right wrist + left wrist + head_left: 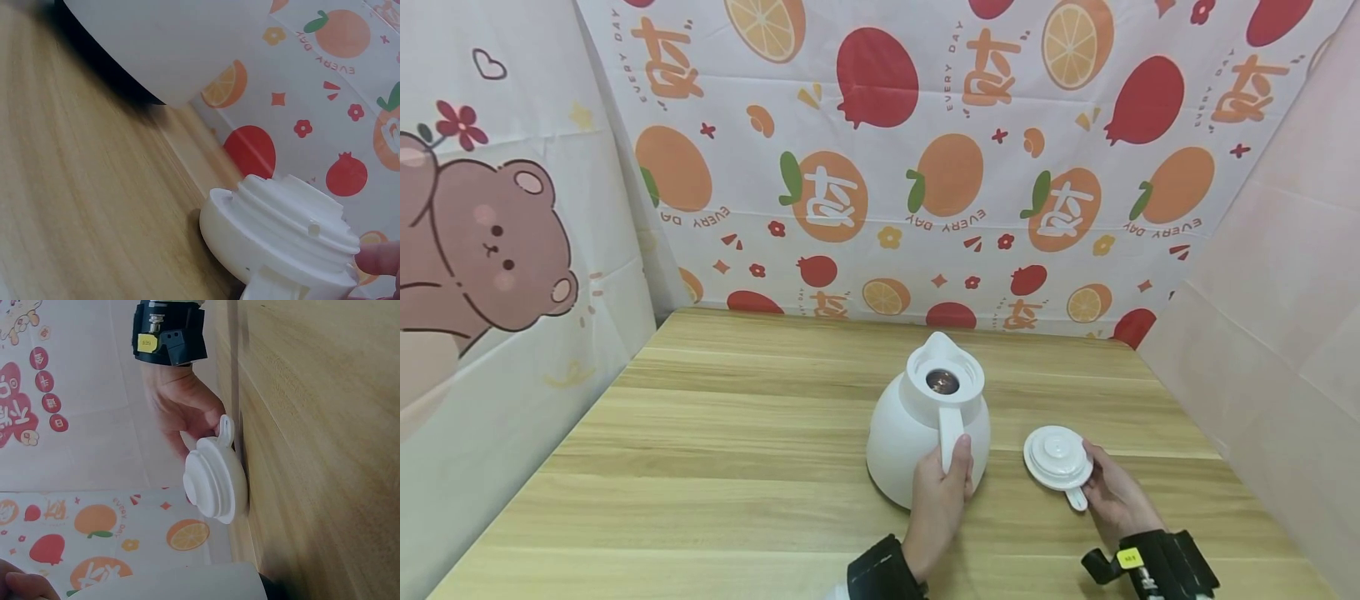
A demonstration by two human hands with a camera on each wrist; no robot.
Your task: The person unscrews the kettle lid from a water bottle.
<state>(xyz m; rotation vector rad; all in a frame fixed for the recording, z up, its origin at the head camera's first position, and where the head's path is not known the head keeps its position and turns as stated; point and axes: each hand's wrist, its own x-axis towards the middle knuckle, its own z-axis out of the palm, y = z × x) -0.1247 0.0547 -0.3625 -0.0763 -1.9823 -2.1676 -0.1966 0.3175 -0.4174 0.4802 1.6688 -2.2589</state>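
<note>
A white thermos jug point(895, 442) stands on the wooden table, its spout pointing to the far side. Its top is uncovered, and a shiny dark opening point(942, 382) shows inside the neck. My left hand point(938, 496) grips the jug's handle point(951, 433), thumb laid along it. To the right of the jug, my right hand point(1117, 493) holds the white round lid point(1057, 457) by its edge. The lid is turned over, with its stepped underside point(294, 212) facing up and its small lever tab point(1077, 499) toward me. In the left wrist view it sits close over the tabletop.
The wood-grain table point(722, 467) reaches back to a fruit-printed cloth point(880, 183). A pale cloth with a bear print point(505, 242) hangs along the left side, and a plain pinkish cloth point(1270, 333) along the right.
</note>
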